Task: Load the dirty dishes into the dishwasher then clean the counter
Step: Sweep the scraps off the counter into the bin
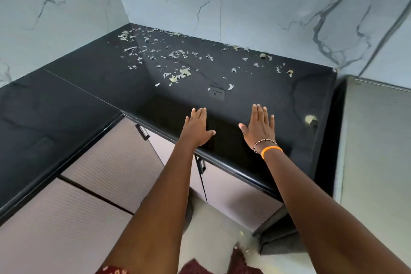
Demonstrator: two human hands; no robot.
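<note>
Across the upper centre of the frame, dry leaf scraps (178,66) litter the black counter (89,87); no dishes or dishwasher in view, so loading is judged done or elsewhere and cleaning not yet begun. Left hand (196,128) and right hand (259,128) lie flat at lower centre near the counter's front edge, fingers straight, holding nothing. Veined marble walls (266,6) behind; ribbed cabinet doors (100,162) below.

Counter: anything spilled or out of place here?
Yes. Dry leafy scraps lie scattered over the back of the black counter, toward the wall corner. A few bits are on the floor too. Both hands rest flat near the front edge, holding nothing.
</note>
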